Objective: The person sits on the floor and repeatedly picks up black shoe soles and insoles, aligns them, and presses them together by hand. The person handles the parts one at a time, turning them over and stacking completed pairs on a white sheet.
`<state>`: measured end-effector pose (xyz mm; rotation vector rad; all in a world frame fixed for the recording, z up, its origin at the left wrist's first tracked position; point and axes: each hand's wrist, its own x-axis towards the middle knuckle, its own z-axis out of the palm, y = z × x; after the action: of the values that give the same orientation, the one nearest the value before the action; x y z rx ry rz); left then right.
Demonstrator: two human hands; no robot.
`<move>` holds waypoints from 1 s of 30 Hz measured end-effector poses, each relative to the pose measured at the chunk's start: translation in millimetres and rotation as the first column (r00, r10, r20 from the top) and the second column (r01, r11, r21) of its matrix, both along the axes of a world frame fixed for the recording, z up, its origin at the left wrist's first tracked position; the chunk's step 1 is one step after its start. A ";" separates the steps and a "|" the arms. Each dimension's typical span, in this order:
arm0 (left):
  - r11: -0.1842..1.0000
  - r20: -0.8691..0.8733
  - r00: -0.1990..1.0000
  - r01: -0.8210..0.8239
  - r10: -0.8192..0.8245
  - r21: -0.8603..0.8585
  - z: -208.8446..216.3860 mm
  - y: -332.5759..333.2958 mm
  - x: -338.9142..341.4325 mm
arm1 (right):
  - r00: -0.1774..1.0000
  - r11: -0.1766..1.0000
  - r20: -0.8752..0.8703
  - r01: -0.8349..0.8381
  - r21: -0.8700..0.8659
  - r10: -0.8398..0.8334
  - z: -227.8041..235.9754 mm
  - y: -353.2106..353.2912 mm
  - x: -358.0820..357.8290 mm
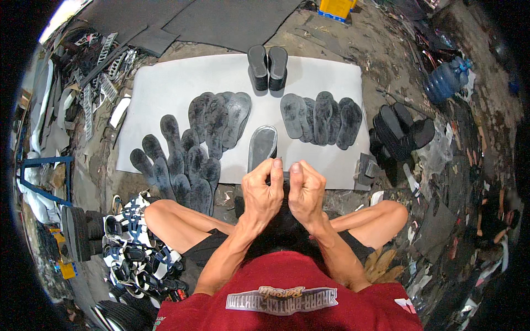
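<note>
One left hand: mine, fingers curled, thumb on top, at the near end of the sole.
One right hand: curled likewise, just apart from the left; I can't tell whether either grips anything.
Pale-rimmed sole: on the white sheet, partly behind my left hand.
Dark soles: overlapping, left and right.
Thick pair: far edge.
Strap pile: near left.

Grey sole, pale-rimmed, rounded end forward

A pale sheet carries clusters of dark soles.
</note>
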<state>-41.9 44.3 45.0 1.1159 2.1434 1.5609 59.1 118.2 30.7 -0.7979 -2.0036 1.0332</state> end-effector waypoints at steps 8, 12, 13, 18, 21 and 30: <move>0.960 0.068 0.963 -0.267 0.262 0.084 -16.0 1.0 -4.3 | 0.999 0.992 -0.004 0.035 0.125 -0.035 -3.4 -17.6 -10.5; 0.946 0.001 0.954 -0.297 0.299 0.131 -47.0 -3.8 8.4 | 0.991 0.986 0.084 0.111 -0.121 -0.101 -27.4 2.3 -5.3; 0.943 -0.097 0.942 -0.309 0.321 0.122 -56.1 -7.3 12.4 | 0.989 0.972 0.069 0.142 -0.189 -0.131 -29.5 6.9 -7.3; 0.943 0.467 0.835 -0.332 0.289 0.008 -51.0 -2.9 -14.0 | 0.995 0.997 0.099 0.041 -0.064 -0.034 -36.8 -15.9 -4.7; 0.950 0.462 0.860 -0.295 0.217 0.102 -55.8 -2.8 1.1 | 0.972 0.979 0.224 0.115 -0.167 -0.076 -53.2 -3.0 2.0; 0.817 0.234 0.793 -0.576 0.562 -0.009 -144.6 9.3 2.7 | 0.981 0.997 0.179 0.078 -0.008 -0.076 -62.8 -16.8 -6.1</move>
<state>-39.2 53.6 -99.6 0.2607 2.4053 1.8923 53.1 101.5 -32.1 -0.9996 -2.0986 0.9623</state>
